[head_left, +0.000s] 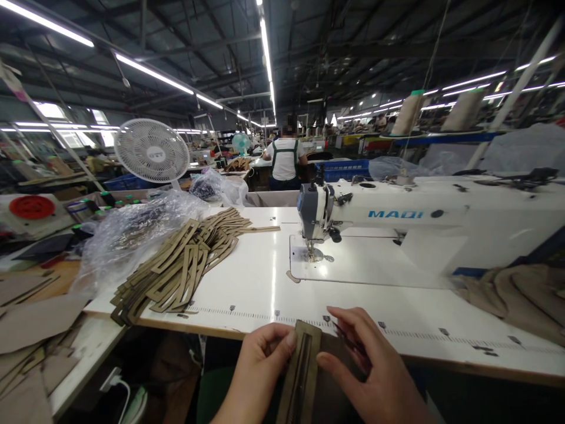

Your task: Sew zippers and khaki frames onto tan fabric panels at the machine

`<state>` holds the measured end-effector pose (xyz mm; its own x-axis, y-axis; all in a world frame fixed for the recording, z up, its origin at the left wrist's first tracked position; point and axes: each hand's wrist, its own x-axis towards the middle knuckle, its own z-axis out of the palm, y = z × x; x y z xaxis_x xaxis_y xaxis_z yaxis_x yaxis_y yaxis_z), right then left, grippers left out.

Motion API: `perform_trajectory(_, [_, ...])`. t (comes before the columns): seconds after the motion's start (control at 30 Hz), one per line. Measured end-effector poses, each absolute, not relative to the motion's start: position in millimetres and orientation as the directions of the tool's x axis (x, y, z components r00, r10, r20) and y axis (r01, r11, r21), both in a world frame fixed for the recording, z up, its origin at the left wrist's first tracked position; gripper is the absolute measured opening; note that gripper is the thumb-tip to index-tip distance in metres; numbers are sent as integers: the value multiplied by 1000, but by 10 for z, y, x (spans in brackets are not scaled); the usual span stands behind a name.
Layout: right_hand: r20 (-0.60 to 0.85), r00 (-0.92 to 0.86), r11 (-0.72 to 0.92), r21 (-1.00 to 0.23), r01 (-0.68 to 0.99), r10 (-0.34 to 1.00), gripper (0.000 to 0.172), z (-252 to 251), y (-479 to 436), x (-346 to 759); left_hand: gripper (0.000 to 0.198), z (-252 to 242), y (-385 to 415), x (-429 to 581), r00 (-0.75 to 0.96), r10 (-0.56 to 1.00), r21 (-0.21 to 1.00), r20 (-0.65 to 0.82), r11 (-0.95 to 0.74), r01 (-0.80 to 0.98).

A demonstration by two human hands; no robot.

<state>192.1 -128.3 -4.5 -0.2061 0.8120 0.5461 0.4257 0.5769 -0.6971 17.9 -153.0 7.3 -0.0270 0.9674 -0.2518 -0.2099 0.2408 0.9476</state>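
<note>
At the table's front edge, my left hand [265, 368] pinches the upper left edge of an olive-brown fabric piece [314, 377]. The piece has a long framed slot with a dark strip, which looks like a zipper, down its middle. My right hand [371, 371] is at the piece's right side, its thumb against the cloth. Tucked under its curled fingers is a small dark reddish tool [353, 343], mostly hidden, perhaps thread snips. To the left on the tabletop lies a fanned pile of olive-brown slotted strips [180, 268].
A white MAQI sewing machine [379, 212] stands on the white table [247, 282], its needle right of centre. Plastic bags [145, 224], a fan [152, 151] and thread cones [408, 115] surround it. Brown cloth [521, 294] lies at right. A person [285, 159] sits ahead.
</note>
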Motion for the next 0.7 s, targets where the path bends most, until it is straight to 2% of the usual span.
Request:
perform_trajectory(0.03, [494,-211,536,-746,395,843,32,-55,-1285,1905,43,91,-1534,186,-31,968,948,-250,239,-209])
perform_trajectory(0.13, [351,-260,424,-845,324,899,16,-51,-1278,1840,43,118,-1535,211,-9,974,952,-228,221,-212])
perform_trajectory(0.17, [316,-265,392,-863,318,911,15,-33,-1270,1821,43,124,-1538,216,8,975,952,-221,217,-216])
perform_trajectory(0.37, [253,-161,295,-891,345,954,24,105,-1133,1810,42,146,-1625,185,89,968,949,-236,249,-195])
perform_trajectory(0.47, [323,-133,350,-859,374,937,20,97,-1072,1826,43,117,-1671,157,84,963,952,-256,267,-153])
perform_trajectory(0.57, [519,-108,504,-724,470,848,23,84,-1102,1834,44,108,-1676,152,51,967,958,-248,252,-134])
perform_trajectory(0.63, [613,-169,602,-620,504,772,24,96,-1166,1835,44,125,-1661,162,46,973,966,-227,231,-116])
perform_trajectory(0.7, [637,-258,667,-563,489,727,15,118,-1235,1826,42,147,-1646,178,44,981,979,-186,190,-81])
